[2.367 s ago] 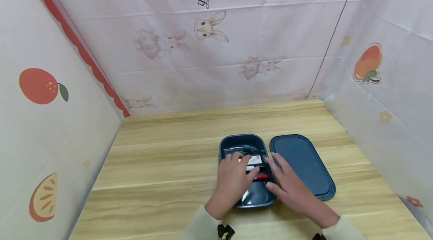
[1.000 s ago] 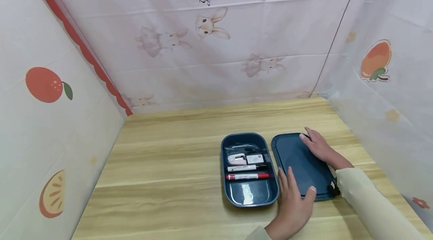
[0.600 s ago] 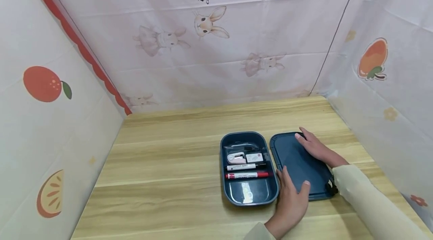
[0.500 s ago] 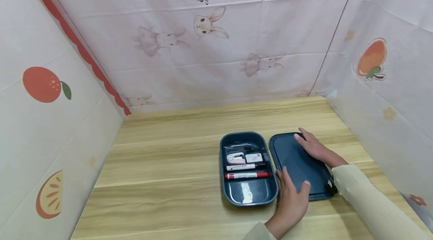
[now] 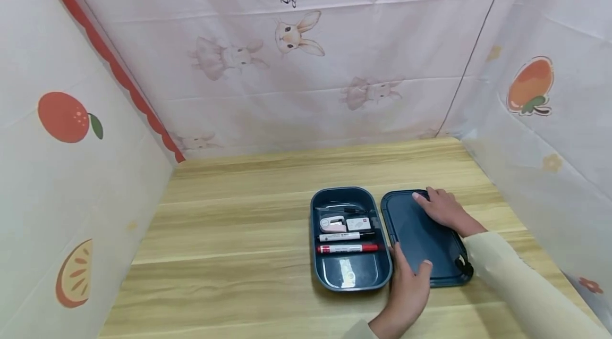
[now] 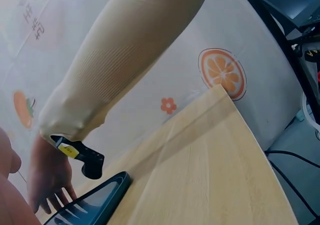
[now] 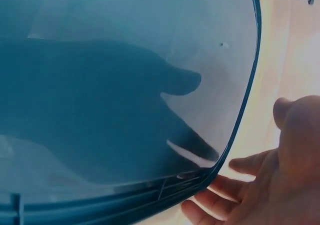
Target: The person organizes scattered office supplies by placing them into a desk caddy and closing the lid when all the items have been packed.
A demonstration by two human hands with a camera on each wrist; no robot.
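Note:
The dark blue lid (image 5: 423,243) lies flat-side up on the table, to the right of the matching box (image 5: 351,275). My right hand (image 5: 447,210) is at the lid's far right edge; in the right wrist view its fingertips (image 7: 220,185) meet the rim and the thumb stands apart. My left hand (image 5: 406,291) is at the near left side of the lid, in the gap by the box, its thumb spread away from the fingers. Inside the box lie a red marker (image 5: 346,248), a black marker (image 5: 344,236), a pale pink stapler-like item (image 5: 332,223), a small white box (image 5: 358,223) and a thin black-ended pen (image 5: 355,211).
Wood-patterned table (image 5: 229,238) surrounds the box and lid. Printed cloth (image 5: 334,62) hangs behind and on both sides. In the left wrist view, dark cables (image 6: 295,157) run beyond the table edge at the right.
Both hands left the box's contents and went to the lid on the right. Over the last half second, the right hand's fingers drew in slightly and the lid slid a little nearer.

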